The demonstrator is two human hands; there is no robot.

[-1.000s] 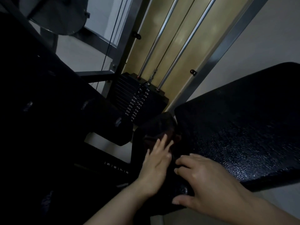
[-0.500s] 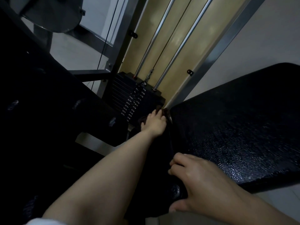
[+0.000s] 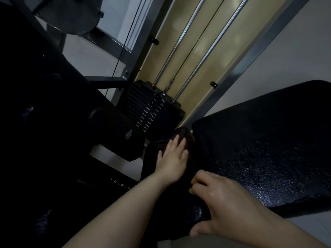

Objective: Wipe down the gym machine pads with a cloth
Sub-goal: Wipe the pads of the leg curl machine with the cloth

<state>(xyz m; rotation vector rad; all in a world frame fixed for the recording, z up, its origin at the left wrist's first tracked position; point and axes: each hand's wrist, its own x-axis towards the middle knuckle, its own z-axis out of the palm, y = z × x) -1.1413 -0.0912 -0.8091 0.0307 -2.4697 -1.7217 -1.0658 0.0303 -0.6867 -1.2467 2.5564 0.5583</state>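
A dark cloth [image 3: 184,134] lies on a narrow black pad [image 3: 152,158] in the middle of the head view. My left hand [image 3: 172,161] presses flat on the cloth with straight fingers, and only the cloth's far edge shows past the fingertips. My right hand [image 3: 220,203] rests on the near left corner of the large textured black seat pad [image 3: 265,151], its fingers curled over the pad's edge and the thumb underneath. A long black pad [image 3: 59,113] fills the left side.
The black weight stack [image 3: 152,110] with its kilogram labels stands just behind the pads. Two chrome guide rods [image 3: 206,56] and a cable rise from it inside a grey steel frame [image 3: 265,38]. Pale floor shows at the right and below the pads.
My left hand has slid back toward me along the narrow pad with the cloth, after reaching out to the pad's far end. My right hand has stayed on the seat pad's corner.
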